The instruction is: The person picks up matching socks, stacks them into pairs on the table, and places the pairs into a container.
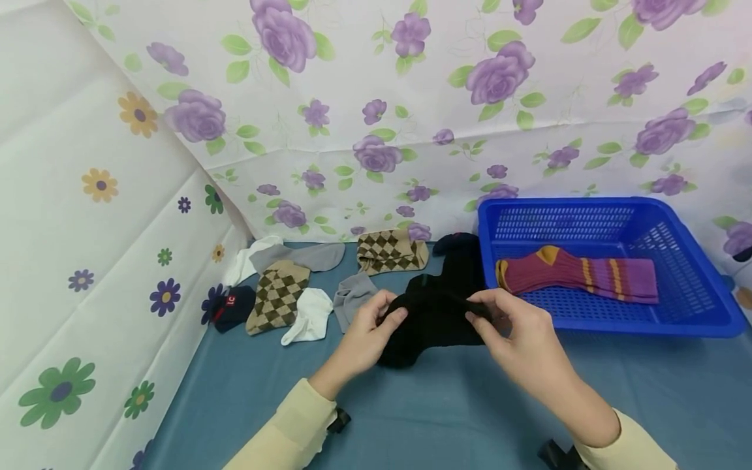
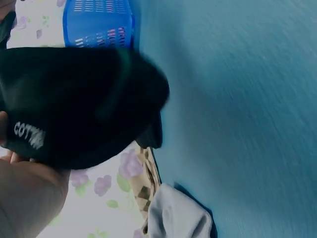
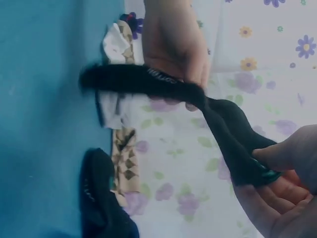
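A black sock (image 1: pixel 435 323) is stretched sideways between both hands over the table. My left hand (image 1: pixel 370 333) pinches its left part between thumb and fingers. At the other end, my right hand (image 1: pixel 525 336) pinches the sock's edge, where a bit of green shows in the right wrist view on the sock (image 3: pixel 228 134). White lettering marks the sock (image 2: pixel 84 99) in the left wrist view. Behind it on the table lies another black sock (image 1: pixel 461 267), partly covered by the held one in the head view and close to the basket.
A blue plastic basket (image 1: pixel 617 326) on the right holds a maroon and purple striped sock pair (image 1: pixel 564 274). Along the back left lie argyle socks (image 1: pixel 279 297), (image 1: pixel 390 251), grey socks (image 1: pixel 314 256), (image 1: pixel 352 297), white socks (image 1: pixel 311 316) and a navy sock (image 1: pixel 233 307). Flowered sheets (image 1: pixel 329 85) hang behind.
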Demonstrator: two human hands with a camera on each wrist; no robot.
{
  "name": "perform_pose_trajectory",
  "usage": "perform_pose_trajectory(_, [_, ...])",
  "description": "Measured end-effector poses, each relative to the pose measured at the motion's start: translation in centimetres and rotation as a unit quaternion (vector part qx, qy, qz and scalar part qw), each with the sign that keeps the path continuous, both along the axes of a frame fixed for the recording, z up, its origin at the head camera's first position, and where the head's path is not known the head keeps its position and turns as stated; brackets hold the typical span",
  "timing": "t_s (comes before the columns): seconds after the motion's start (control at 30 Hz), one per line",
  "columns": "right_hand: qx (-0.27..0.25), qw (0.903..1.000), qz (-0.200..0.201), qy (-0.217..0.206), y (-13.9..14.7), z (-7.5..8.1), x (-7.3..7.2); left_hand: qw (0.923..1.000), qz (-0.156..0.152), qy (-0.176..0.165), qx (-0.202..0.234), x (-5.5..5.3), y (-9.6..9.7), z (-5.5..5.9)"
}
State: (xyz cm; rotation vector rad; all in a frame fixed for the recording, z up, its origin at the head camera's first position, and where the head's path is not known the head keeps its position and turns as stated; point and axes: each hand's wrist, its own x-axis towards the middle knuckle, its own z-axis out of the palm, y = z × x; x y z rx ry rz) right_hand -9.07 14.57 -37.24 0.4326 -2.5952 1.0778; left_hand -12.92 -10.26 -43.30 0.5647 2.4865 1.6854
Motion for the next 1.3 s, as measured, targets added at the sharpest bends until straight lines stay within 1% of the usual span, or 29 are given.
perform_pose_trajectory(0.1, [0.038,0.999,-0.001,-0.023,-0.2,-1.1,0.4,0.9993,0.016,0.011,-0.033,-0.1,-0.1,-0.3])
perform_pose_trajectory(0.17, [0.069,0.9969,0.006,-0.037,-0.3,-2.1,0.6,0.9968,0.017,0.008,-0.077,-0.1,-0.2,-0.6])
perform_pose_trajectory(0.2, [0.084,0.9954,0.01,-0.045,-0.4,-2.7,0.8,0.9946,0.012,0.004,-0.103,-0.2,-0.2,-0.7])
perform_pose_trajectory(0.23, [0.095,0.9938,0.016,-0.055,-0.4,-3.3,0.9,0.991,0.007,0.001,-0.134,-0.3,-0.2,-1.0])
perform_pose_trajectory(0.3, [0.109,0.9907,0.025,-0.077,-0.5,-4.7,1.2,0.9806,-0.005,-0.006,-0.196,-0.5,-0.1,-1.6])
perform_pose_trajectory(0.33, [0.113,0.9893,0.028,-0.089,-0.4,-5.4,1.3,0.9753,-0.011,-0.007,-0.22,-0.6,-0.1,-1.9])
perform_pose_trajectory(0.43, [0.122,0.985,0.026,-0.119,-0.2,-7.5,1.4,0.963,-0.021,-0.001,-0.269,-0.9,0.1,-2.9])
perform_pose_trajectory(0.53, [0.133,0.9829,0.017,-0.126,0.4,-9.1,1.3,0.9594,-0.023,0.015,-0.281,-1.2,0.2,-3.4])
perform_pose_trajectory(0.6, [0.142,0.9824,0.008,-0.121,0.9,-9.7,1.2,0.957,-0.017,0.039,-0.287,-1.3,0.2,-3.4])
perform_pose_trajectory(0.67, [0.151,0.982,-0.001,-0.113,1.4,-10.0,1.1,0.9531,-0.006,0.065,-0.295,-1.2,0.1,-3.2])
perform_pose_trajectory(0.73, [0.167,0.9806,-0.012,-0.103,1.8,-10.0,1.0,0.9449,0.011,0.098,-0.312,-0.8,-0.1,-2.9])
perform_pose_trajectory(0.8, [0.182,0.9796,-0.022,-0.083,2.1,-9.9,1.1,0.937,0.022,0.121,-0.327,0.0,-0.3,-2.4])
perform_pose_trajectory(0.87, [0.191,0.9798,-0.024,-0.055,2.3,-9.7,1.1,0.9353,0.023,0.129,-0.329,0.9,-0.4,-2.0])
perform_pose_trajectory(0.9, [0.193,0.9801,-0.02,-0.041,2.3,-9.6,1.0,0.9359,0.017,0.129,-0.327,1.4,-0.5,-1.7])
perform_pose_trajectory(0.97, [0.192,0.9811,0.003,-0.023,2.2,-9.5,1.0,0.9403,-0.004,0.114,-0.321,2.2,-0.4,-1.3])
perform_pose_trajectory(1.0, [0.193,0.9808,0.019,-0.02,2.2,-9.5,0.9,0.9415,-0.017,0.102,-0.321,2.5,-0.3,-1.2])
perform_pose_trajectory(1.03, [0.196,0.9796,0.035,-0.023,2.1,-9.5,0.9,0.9411,-0.028,0.089,-0.325,2.8,-0.2,-1.1])
perform_pose_trajectory(1.07, [0.202,0.9776,0.049,-0.03,2.1,-9.6,0.8,0.9388,-0.038,0.077,-0.334,2.9,-0.1,-1.2])
perform_pose_trajectory(1.13, [0.22,0.9716,0.071,-0.052,2.0,-9.9,0.8,0.929,-0.053,0.058,-0.362,3.1,0.0,-1.6])
perform_pose_trajectory(1.2, [0.24,0.9649,0.08,-0.071,1.9,-10.5,0.7,0.9191,-0.06,0.046,-0.387,3.0,-0.1,-2.2])
perform_pose_trajectory(1.23, [0.246,0.9627,0.081,-0.079,2.0,-10.7,0.7,0.9168,-0.061,0.042,-0.392,2.9,-0.1,-2.5])
perform_pose_trajectory(1.3, [0.255,0.9594,0.081,-0.09,2.1,-11.2,0.5,0.9178,-0.057,0.035,-0.391,2.7,-0.3,-3.0])
